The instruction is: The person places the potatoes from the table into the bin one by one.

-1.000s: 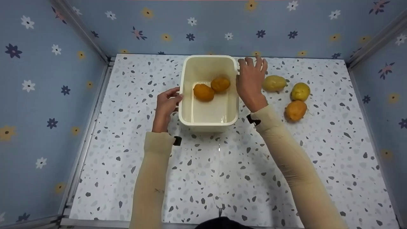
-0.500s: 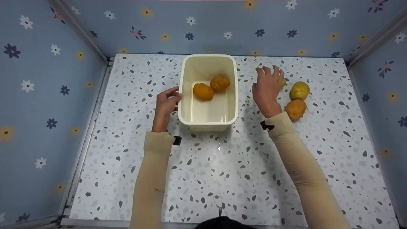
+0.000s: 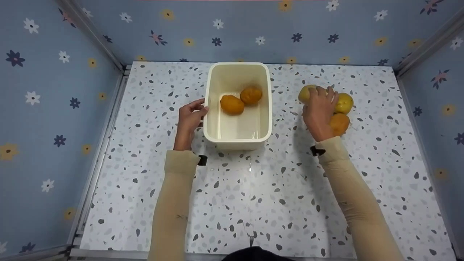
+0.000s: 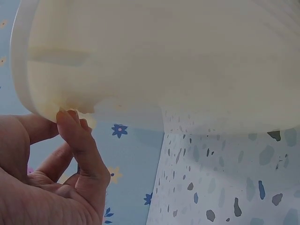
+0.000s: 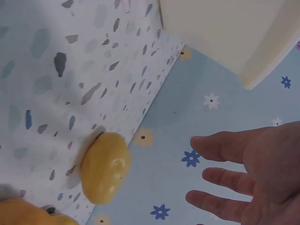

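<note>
The left hand (image 3: 188, 119) is found clamped by thumb and fingers on the rim of a deep, cream-white rectangular plastic container (image 3: 237, 140) with rounded corners. The right hand (image 3: 320, 108) is presented with its fingers apart and slightly bent; in the right wrist view, its visible fingers are seen clear of the fruit. Partly hidden from above by those fingers, a smooth, oval, pale yellow-green fruit (image 3: 306, 95) is located on the table. Just beyond the right side of the same hand, a rounder yellow-green fruit (image 3: 345, 104) is noted, and a rounded orange fruit (image 3: 340, 124) is recorded beside the wrist, partly covered by it in the head view. To the right of the left grip, two fruits are held inside the container, side by side: a bright orange oval fruit (image 3: 232, 105) nearer that grip, and a darker orange rounded fruit (image 3: 251, 95) farther from it. Beneath both hands, a white tabletop (image 3: 232, 203) speckled with grey chips is observed. Farthest from either grip, a blue wall panel (image 3: 239, 29) printed with white, yellow and dark flowers is seen.
</note>
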{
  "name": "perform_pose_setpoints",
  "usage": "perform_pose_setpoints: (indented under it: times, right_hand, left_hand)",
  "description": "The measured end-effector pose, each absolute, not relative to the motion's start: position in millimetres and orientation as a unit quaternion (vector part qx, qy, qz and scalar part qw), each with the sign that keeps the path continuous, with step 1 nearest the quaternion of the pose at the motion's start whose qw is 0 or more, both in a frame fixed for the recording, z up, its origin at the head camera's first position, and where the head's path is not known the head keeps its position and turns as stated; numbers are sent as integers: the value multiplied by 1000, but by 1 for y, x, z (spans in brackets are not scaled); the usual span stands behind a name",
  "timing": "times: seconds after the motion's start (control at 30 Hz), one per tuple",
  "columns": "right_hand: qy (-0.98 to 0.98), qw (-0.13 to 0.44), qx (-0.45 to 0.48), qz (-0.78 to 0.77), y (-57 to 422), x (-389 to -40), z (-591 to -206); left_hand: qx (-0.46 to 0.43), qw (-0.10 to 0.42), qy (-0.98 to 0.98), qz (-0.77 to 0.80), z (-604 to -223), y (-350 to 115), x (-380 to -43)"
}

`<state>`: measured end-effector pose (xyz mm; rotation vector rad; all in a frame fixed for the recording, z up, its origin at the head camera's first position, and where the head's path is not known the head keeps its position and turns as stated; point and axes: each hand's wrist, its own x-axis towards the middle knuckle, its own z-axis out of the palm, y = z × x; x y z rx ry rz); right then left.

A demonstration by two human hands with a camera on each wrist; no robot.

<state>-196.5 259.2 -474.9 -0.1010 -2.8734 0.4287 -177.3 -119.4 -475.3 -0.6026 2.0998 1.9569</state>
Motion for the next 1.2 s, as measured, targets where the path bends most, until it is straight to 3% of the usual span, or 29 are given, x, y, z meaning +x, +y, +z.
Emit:
perform_pose_setpoints:
  times: [0.57, 0.87, 1.2]
  right_hand:
    - [-984, 52, -88, 146, 310, -168, -494]
    - [-980, 53, -113, 154, 328, -155, -506]
    - [-973, 1, -149, 174, 344, -154, -513]
  left_hand:
    - [-210, 109, 706, 668, -474, -120, -178]
    - [-204, 100, 703, 674, -476, -121, -178]
    - [-208, 97, 705, 671, -475, -119, -177]
